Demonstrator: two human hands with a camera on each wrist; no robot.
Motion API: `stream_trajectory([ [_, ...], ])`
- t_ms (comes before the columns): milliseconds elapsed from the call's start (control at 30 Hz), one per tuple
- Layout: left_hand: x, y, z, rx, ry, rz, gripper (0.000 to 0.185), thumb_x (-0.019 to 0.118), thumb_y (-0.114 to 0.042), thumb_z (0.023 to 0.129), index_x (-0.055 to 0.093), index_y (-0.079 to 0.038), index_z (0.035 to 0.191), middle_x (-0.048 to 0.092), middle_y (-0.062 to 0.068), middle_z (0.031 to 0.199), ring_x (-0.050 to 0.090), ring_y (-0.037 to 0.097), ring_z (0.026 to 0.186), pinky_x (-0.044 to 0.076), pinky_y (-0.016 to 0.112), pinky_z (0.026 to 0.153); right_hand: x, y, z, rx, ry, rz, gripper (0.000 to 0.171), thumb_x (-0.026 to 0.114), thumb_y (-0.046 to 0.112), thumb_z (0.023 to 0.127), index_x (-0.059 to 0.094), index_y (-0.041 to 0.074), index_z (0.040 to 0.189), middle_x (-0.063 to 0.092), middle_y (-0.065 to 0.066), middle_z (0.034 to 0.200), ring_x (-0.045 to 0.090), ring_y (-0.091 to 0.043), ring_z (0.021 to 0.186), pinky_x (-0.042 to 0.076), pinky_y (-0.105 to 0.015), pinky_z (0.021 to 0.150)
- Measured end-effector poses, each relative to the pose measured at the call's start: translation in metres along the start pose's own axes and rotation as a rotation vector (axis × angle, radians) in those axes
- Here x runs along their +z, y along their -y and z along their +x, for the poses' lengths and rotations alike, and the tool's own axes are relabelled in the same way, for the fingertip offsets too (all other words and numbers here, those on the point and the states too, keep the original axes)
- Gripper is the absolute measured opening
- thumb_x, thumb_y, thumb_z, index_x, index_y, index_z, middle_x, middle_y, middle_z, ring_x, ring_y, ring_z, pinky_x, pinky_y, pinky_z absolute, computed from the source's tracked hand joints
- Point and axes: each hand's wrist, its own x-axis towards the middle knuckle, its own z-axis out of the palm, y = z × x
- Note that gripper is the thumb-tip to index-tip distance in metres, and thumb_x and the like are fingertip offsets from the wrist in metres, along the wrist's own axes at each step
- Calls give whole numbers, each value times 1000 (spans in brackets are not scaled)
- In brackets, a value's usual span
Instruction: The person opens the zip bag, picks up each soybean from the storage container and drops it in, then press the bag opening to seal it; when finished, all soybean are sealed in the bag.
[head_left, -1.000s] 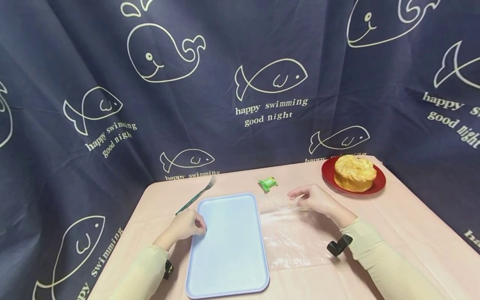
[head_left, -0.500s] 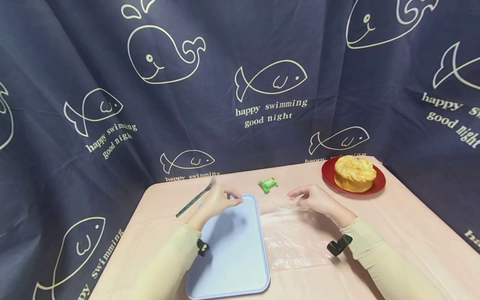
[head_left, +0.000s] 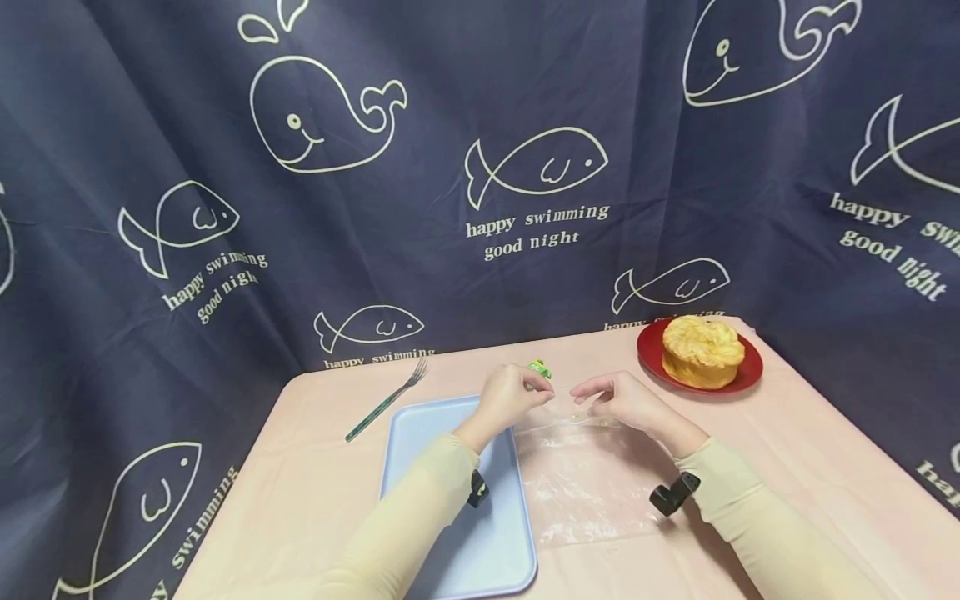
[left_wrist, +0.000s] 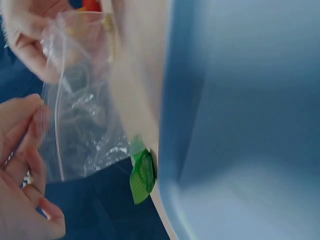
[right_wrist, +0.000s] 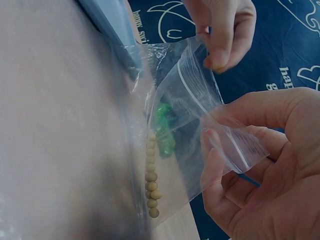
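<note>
Right hand (right_wrist: pixel 260 170) pinches the clear zip bag (right_wrist: pixel 200 130) lip near the table's far edge; left hand (right_wrist: pixel 222 30), fingers curled, nips the opposite lip. Best to pull evenly, keeping the beads (right_wrist: pixel 151 180) low.

Clear glossy plastic bag (right_wrist: pixel 200 105), smooth matt tray (head_left: pixel 442 517), wooden-looking beads (right_wrist: pixel 151 182)

- The clear zip bag (right_wrist: pixel 200 107) is transparent plastic with a zip strip along its mouth. It lies flat on the pink table, just right of the blue tray, and its mouth end is lifted.
- A string of small tan beads (right_wrist: pixel 151 181) lies inside the bag.
</note>
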Motion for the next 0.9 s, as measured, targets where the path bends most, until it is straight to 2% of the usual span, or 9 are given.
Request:
stream_trajectory([
  [100, 6, -3, -1, 9, -11, 103, 3, 85, -25, 84, 83, -22, 84, 74, -15, 79, 68, 12, 79, 47, 33, 83, 1, 0, 0, 6, -7, 2, 40, 58, -14, 79, 67, -13, 118, 71, -27, 107, 63, -17, 73, 49, -26, 58],
  [200, 8, -4, -1, 17, -18, 128, 3, 83, -26, 86, 84, -23, 88, 75, -14, 82, 68, 15, 84, 45, 35, 86, 2, 0, 0, 20, -14, 3, 39, 59, -14, 80, 69, -11, 117, 72, -26, 106, 64, -18, 73, 48, -26, 56],
  [333, 3, 3, 0, 2, -20, -37, 10, 81, -22, 89, 83, -16, 97, 77, -6, 95, 65, 17, 80, 48, 26, 77, 2, -1, 1, 13, -9, 5, 37, 60, -13, 80, 69, -12, 116, 72, -27, 106, 64, -19, 73, 47, -26, 55],
  [433, -7, 12, 1, -22, -10, -199, 20, 80, -20, 90, 79, -10, 108, 76, 2, 106, 65, 19, 83, 54, 30, 72, 1, 0, 2, 10, -3, 1, 38, 60, -13, 80, 68, -12, 117, 72, -26, 106, 61, -17, 70, 45, -24, 54],
  [533, -19, 22, 0, -49, 38, -270, 29, 81, -20, 89, 77, -8, 115, 75, 3, 112, 68, 20, 94, 55, 41, 86, -1, 3, 2, 15, -5, -20, 38, 61, -13, 80, 68, -12, 118, 72, -26, 107, 59, -17, 70, 44, -23, 54],
  [633, -26, 31, -4, -68, 120, -258, 35, 84, -25, 86, 77, -9, 116, 75, 0, 112, 68, 18, 106, 51, 45, 98, -2, 5, 3, 12, -2, -20, 39, 61, -13, 80, 68, -12, 119, 72, -27, 108, 61, -19, 73, 47, -23, 57],
  [733, -27, 36, -9, -44, 183, -210, 35, 85, -26, 85, 78, -8, 114, 76, 0, 111, 69, 20, 106, 52, 41, 96, -3, 5, 2, 10, -6, -17, 39, 60, -15, 80, 68, -12, 118, 71, -28, 107, 63, -20, 75, 49, -24, 58],
  [800, -24, 37, -11, -26, 188, -168, 31, 84, -23, 86, 79, -7, 112, 76, 1, 110, 69, 20, 102, 54, 37, 90, -2, 6, 2, 4, -7, -16, 38, 60, -15, 80, 68, -13, 117, 71, -27, 107, 63, -19, 75, 49, -24, 58],
  [900, -19, 37, -13, -12, 155, -134, 22, 81, -15, 88, 79, -6, 108, 77, 3, 106, 69, 17, 91, 56, 32, 82, -1, 6, 1, -8, -10, -26, 37, 60, -14, 81, 69, -12, 117, 72, -26, 106, 63, -17, 74, 49, -23, 60],
])
